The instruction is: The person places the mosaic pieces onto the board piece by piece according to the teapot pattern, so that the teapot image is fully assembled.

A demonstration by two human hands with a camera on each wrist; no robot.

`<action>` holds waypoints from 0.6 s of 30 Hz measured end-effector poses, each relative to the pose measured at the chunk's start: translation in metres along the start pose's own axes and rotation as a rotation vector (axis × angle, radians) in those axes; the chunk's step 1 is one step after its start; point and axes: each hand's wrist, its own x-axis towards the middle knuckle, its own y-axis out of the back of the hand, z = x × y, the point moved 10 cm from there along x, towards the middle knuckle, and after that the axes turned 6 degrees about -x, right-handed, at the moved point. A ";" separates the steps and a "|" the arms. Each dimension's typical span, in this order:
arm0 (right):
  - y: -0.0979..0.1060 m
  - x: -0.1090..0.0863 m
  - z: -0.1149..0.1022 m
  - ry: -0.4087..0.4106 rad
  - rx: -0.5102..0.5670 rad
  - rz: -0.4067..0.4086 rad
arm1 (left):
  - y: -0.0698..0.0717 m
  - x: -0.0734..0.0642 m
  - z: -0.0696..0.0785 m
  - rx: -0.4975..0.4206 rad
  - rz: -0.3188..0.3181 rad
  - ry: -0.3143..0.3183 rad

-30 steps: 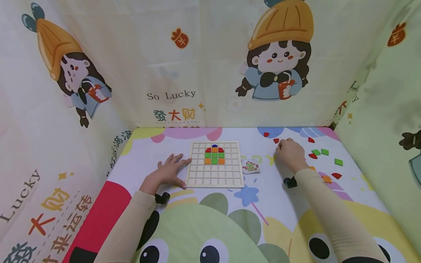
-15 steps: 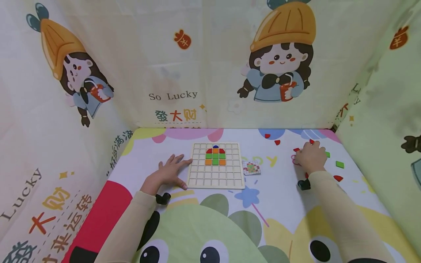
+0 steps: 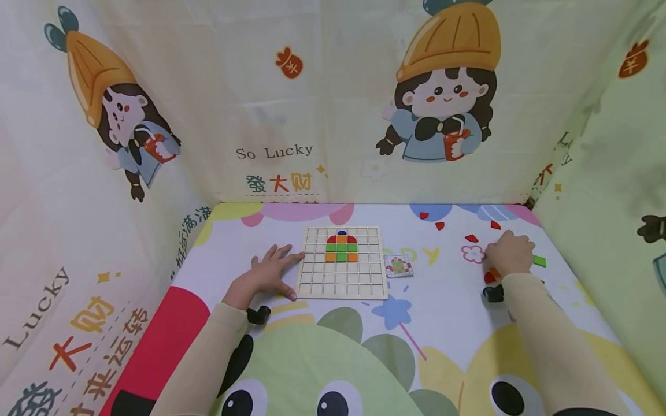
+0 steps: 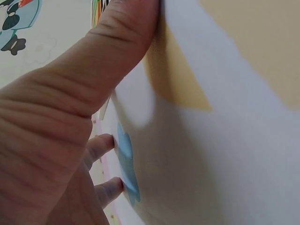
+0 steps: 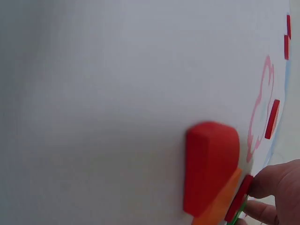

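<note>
A pale wooden grid board (image 3: 342, 283) bears an arch-like pattern of red, green, orange and blue tiles. At its left side my left hand (image 3: 262, 274) rests with fingers spread, index fingertip and thumb at the edge. The left wrist view shows that thumb (image 4: 126, 33) stretched along the cloth. My right hand (image 3: 510, 252) is low among loose tiles at the right, fingers bent downward. In the right wrist view its fingertips are right at a red tile (image 5: 240, 198) and a green tile (image 5: 238, 214); I cannot tell whether they pinch one.
Beside the board lies a small pattern card (image 3: 399, 266). Loose red quarter-round tiles (image 3: 471, 238) are scattered to the right, with an orange tile (image 3: 495, 272) near my right wrist and a green tile (image 3: 539, 261) beyond the hand. Printed cloth walls (image 3: 343, 115) stand around the table.
My right hand has moved rightward, from beside the far red tiles to the green ones, uncovering red tiles behind it. The left hand and board have stayed in place.
</note>
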 end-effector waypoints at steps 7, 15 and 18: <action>0.007 -0.002 -0.001 0.033 0.039 -0.012 | 0.000 -0.001 0.000 -0.003 0.002 0.001; 0.010 -0.007 -0.001 0.025 0.157 -0.043 | 0.000 -0.002 -0.001 -0.013 0.008 -0.001; 0.008 -0.006 0.002 0.005 0.197 -0.064 | 0.000 -0.003 -0.001 -0.014 0.008 -0.006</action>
